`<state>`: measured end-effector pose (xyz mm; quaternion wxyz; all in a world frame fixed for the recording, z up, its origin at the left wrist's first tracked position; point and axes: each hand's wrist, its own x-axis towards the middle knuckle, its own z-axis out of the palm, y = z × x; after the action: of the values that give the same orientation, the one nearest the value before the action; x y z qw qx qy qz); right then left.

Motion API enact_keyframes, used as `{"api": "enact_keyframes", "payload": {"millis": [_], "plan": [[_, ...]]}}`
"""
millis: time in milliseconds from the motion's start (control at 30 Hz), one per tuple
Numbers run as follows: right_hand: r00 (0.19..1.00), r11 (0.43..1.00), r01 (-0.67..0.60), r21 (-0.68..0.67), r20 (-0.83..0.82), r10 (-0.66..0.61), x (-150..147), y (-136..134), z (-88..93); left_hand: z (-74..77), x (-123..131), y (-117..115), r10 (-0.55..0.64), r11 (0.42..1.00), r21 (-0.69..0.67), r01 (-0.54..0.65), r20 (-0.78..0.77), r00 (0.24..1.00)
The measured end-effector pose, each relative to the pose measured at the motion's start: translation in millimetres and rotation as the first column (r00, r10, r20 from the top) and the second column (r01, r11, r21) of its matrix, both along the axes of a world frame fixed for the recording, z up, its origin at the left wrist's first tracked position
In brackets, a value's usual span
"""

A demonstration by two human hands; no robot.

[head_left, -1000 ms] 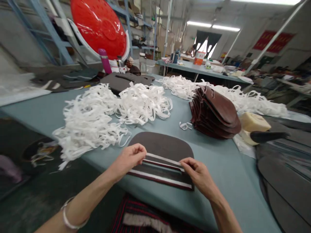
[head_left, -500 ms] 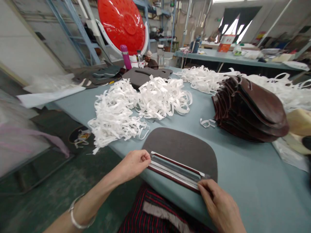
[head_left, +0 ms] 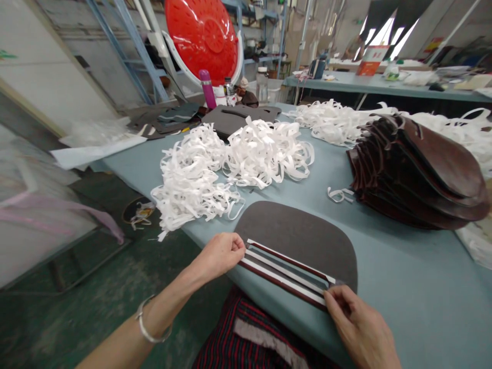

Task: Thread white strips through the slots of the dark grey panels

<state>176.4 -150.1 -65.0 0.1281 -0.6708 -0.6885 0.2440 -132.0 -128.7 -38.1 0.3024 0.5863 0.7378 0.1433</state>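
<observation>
A dark brown rounded leather piece [head_left: 300, 238] lies flat at the near edge of the blue-grey table [head_left: 403, 287]. Along its straight near edge run white tape strips [head_left: 286, 271] with dark red borders. My left hand [head_left: 221, 253] is closed in a pinch on the left end of the strips. At the right end, my right hand [head_left: 355, 320] pinches the strips with its fingertips. Both hands hold the strips stretched between them over the table's front edge.
Heaps of loose white strips [head_left: 230, 164] lie behind the piece, with more [head_left: 338, 120] further back. A stack of brown leather pieces [head_left: 418, 174] stands at the right. A red round fan cover [head_left: 203, 36], a pink bottle [head_left: 208, 89] and dark cut pieces [head_left: 238, 115] are at the far end.
My right hand has slid along the strips to their right end. The view has turned left, so the leather piece and stack sit further right in the picture.
</observation>
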Motion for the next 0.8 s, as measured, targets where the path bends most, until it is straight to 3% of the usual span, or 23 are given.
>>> {"api": "enact_keyframes", "payload": {"millis": [233, 367, 533, 800], "plan": [[1.0, 0.999, 0.025, -0.04, -0.011, -0.025, 1, 3, -1.4, -4.5, 1, 0, 0.013, 1.0, -0.013, -0.014, -0.04, 0.999], [0.997, 0.998, 0.033, -0.054, -0.062, -0.036, 5, 7, -0.9, -6.8, 8, -7, -0.006, 0.994, 0.111, 0.022, -0.136, 0.991], [0.984, 0.996, 0.009, -0.087, -0.177, -0.024, 9, 8, 6.0, -13.0, 20, -23, -0.135, 0.901, 0.349, 0.256, -0.335, 0.933], [0.992, 0.996, 0.067, -0.062, -0.106, -0.073, 4, 8, 9.6, -17.0, 24, -48, -0.252, 0.782, 0.308, 0.542, -0.639, 0.727]]}}
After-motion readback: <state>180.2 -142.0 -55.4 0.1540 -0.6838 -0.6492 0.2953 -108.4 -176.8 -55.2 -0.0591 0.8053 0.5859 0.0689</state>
